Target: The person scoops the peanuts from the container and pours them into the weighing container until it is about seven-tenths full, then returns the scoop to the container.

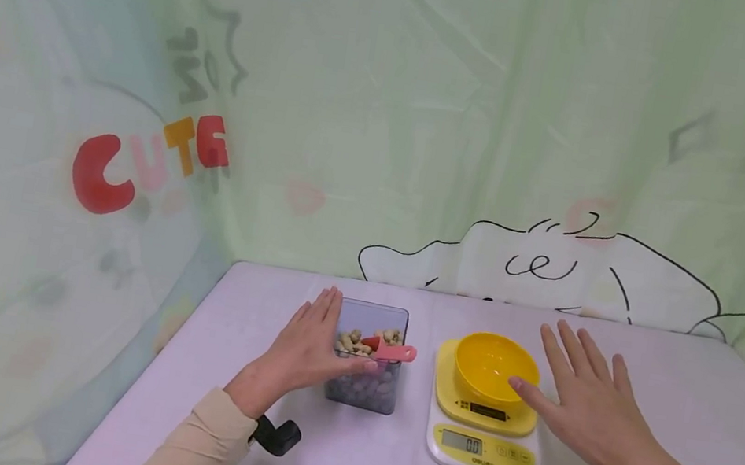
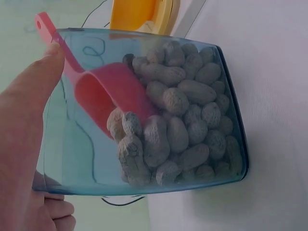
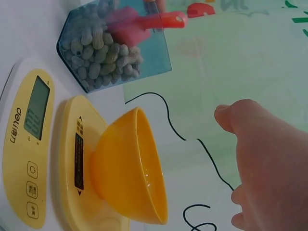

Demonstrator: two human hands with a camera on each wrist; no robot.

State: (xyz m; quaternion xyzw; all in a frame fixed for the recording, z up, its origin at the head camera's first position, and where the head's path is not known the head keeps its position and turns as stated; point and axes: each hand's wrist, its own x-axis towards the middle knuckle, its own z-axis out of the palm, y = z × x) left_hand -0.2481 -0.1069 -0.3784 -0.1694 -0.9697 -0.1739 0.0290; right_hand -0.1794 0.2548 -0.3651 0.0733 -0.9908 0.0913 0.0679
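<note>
tub: clear plastic tub (image 1: 364, 378) of peanuts (image 2: 183, 120), upright on the table (image 1: 680, 387), left of the scale; about half full, nuts heaped against its lower walls.
scoop: red scoop (image 2: 103, 94) stuck bowl-down in the peanuts, handle poking over the rim toward the scale; it leans there on its own, no hand grips it.
scale: yellow-and-white scale (image 1: 481, 446), display facing the person and lit; reads zeros as far as I can tell.
bowl: yellow bowl (image 1: 495, 367) centred on the scale plate, looks empty; sits where anything tipped in would bear on the plate.
left hand: left hand (image 1: 309, 351) laid flat against the tub's left wall, fingers straight and together, thumb tip near the scoop handle in the wrist view; it steadies the tub rather than clasping it. Forearm comes in low from the near-left, wrist slightly bent inward.
right hand: right hand (image 1: 588, 402) palm down, fingers spread and straight, holding nothing; thumb tip at or just beside the bowl's right rim, contact not certain. Forearm runs in from the near-right.
</note>
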